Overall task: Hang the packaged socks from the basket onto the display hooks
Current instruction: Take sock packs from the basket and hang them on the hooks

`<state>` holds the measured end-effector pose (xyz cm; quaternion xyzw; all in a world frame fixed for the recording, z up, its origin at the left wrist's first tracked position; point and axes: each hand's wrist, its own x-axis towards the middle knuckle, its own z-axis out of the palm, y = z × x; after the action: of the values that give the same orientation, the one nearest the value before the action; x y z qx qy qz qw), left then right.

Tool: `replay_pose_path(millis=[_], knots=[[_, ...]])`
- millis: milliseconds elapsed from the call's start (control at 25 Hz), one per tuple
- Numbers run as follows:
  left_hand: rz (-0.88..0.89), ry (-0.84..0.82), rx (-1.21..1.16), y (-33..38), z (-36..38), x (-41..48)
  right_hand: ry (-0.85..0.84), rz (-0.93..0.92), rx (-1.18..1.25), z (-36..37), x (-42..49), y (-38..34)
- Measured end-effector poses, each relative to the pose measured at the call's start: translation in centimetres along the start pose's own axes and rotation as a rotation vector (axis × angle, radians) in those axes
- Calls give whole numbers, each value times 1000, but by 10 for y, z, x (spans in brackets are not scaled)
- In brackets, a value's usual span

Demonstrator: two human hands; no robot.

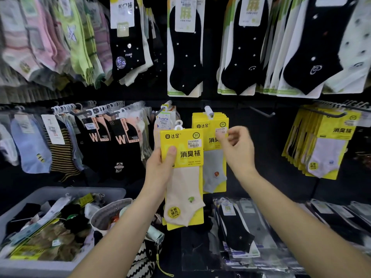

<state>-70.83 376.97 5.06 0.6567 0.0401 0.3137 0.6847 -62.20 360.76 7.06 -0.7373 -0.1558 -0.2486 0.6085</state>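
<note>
My left hand [160, 169] grips a yellow-carded pack of beige socks [183, 177], upright, thumb across the card's front; its white hanger loop is at the top. Just right of it, several matching yellow packs with grey socks [215, 157] hang on a display hook [208, 112]. My right hand [237, 147] is raised in front of these hung packs, fingers curled near the price label on the front card; whether it pinches the card I cannot tell. The grey basket [30, 199] of loose sock packs sits at lower left.
Rows of hung socks fill the wall: pastel and black ones above, black and striped ones at left, more yellow packs [321, 145] at right. A bare hook [263, 112] juts out between. A patterned bag [144, 257] stands beside the basket. Bagged black socks [236, 229] lie at lower right.
</note>
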Motion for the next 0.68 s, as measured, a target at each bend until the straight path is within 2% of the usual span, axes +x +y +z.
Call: replay_pose_path(millis=[80,160,360,520,680], knots=[[18,-45,-17,1,13,-4,-186,-3,29,2,-15,-1],[15,-82,-56,1,24,-8,-243,-9,33,1,-21,-1],[-1,-36,-41,-6,27,-7,-217,120,173,-20,-13,6],[-75,90,-71,-6,9,4,-94,157,230,-25,5,1],[-78,106,-28,-3,-11,9,-114,95,127,-13,19,-5]])
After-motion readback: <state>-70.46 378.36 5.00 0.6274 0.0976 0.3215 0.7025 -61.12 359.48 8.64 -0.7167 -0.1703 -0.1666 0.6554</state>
